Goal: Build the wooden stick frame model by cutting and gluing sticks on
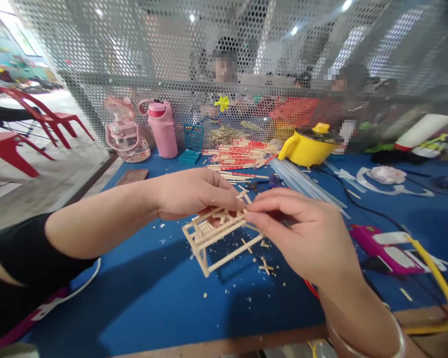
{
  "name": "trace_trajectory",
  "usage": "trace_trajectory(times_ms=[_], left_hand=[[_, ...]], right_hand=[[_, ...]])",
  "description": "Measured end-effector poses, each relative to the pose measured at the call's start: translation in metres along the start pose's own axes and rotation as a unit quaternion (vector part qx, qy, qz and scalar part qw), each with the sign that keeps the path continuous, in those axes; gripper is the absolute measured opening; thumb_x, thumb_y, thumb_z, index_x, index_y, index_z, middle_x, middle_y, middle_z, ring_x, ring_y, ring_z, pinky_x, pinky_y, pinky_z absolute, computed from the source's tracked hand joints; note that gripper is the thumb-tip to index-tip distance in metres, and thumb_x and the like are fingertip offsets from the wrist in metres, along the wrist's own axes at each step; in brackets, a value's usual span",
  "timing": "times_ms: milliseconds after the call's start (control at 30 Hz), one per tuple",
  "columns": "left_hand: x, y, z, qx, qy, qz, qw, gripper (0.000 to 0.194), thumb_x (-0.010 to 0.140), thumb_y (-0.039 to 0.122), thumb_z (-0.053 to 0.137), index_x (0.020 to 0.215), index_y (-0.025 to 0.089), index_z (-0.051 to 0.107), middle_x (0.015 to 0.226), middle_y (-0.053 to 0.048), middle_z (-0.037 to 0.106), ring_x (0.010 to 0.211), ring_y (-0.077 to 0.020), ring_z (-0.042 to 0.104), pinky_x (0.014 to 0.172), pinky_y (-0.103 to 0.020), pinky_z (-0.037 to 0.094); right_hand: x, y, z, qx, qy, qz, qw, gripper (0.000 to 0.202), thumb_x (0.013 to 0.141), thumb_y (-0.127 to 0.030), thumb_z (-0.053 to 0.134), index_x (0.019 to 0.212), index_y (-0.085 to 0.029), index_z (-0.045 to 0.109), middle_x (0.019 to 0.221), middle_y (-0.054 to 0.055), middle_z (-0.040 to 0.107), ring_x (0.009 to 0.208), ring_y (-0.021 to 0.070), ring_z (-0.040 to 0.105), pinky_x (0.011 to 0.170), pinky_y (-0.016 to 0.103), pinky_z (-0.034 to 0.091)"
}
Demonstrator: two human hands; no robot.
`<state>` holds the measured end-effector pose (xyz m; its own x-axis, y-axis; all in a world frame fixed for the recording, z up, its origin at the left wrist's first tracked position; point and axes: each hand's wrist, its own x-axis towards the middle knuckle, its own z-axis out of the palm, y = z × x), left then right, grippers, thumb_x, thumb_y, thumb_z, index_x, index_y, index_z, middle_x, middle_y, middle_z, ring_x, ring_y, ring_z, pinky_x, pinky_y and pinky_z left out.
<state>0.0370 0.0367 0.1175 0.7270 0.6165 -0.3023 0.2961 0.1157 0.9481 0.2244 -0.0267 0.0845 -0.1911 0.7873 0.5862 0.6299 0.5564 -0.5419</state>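
Observation:
A small frame (224, 258) built of thin wooden sticks is tilted above the blue table (164, 308). My left hand (201, 191) reaches over its top from behind, fingers closed on the upper bars. On the right, my right hand (302, 228) pinches at the frame's upper right corner, thumb and forefinger meeting close to my left fingertips. Whatever small piece lies between the fingertips is too hidden to make out. Small stick crosses (266, 267) and crumbs lie below the frame.
Behind are a pile of red-marked sticks (242, 156), a yellow pot (309, 146), a pink bottle (163, 132), a clear jug (125, 139) and a phone (132, 176). Clear glue sticks (306, 181) and a magenta glue gun (386, 251) lie right. People sit beyond the mesh.

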Motion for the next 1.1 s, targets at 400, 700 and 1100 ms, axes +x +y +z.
trace_trajectory(times_ms=[400, 700, 1100], left_hand=[[0.000, 0.006, 0.003, -0.006, -0.006, -0.019, 1.000, 0.015, 0.067, 0.019, 0.057, 0.069, 0.015, 0.072, 0.057, 0.001, 0.055, 0.054, -0.0103, 0.048, 0.051, -0.020, 0.036], [-0.006, 0.011, 0.004, 0.126, 0.014, -0.005, 0.992, 0.019, 0.075, 0.032, 0.060, 0.064, 0.018, 0.067, 0.055, 0.003, 0.051, 0.052, -0.0091, 0.043, 0.051, -0.019, 0.036], [-0.011, 0.008, 0.002, 0.150, 0.091, 0.014, 0.984, 0.014, 0.077, 0.021, 0.059, 0.066, 0.017, 0.067, 0.056, 0.003, 0.053, 0.051, -0.0073, 0.048, 0.050, -0.017, 0.039]], right_hand=[[-0.002, 0.000, -0.004, 0.089, -0.058, 0.111, 0.988, 0.004, 0.078, -0.021, 0.068, 0.075, -0.024, 0.067, 0.074, -0.005, 0.067, 0.063, 0.0084, 0.060, 0.053, 0.018, 0.048], [0.000, 0.002, 0.003, 0.240, -0.058, 0.178, 0.953, 0.018, 0.074, -0.024, 0.073, 0.080, -0.024, 0.056, 0.069, -0.006, 0.060, 0.057, 0.0072, 0.056, 0.049, 0.017, 0.046], [-0.004, -0.004, 0.009, 0.221, -0.016, 0.145, 0.964, 0.014, 0.079, -0.025, 0.069, 0.091, -0.024, 0.060, 0.079, -0.003, 0.064, 0.061, 0.0092, 0.059, 0.049, 0.020, 0.045]])
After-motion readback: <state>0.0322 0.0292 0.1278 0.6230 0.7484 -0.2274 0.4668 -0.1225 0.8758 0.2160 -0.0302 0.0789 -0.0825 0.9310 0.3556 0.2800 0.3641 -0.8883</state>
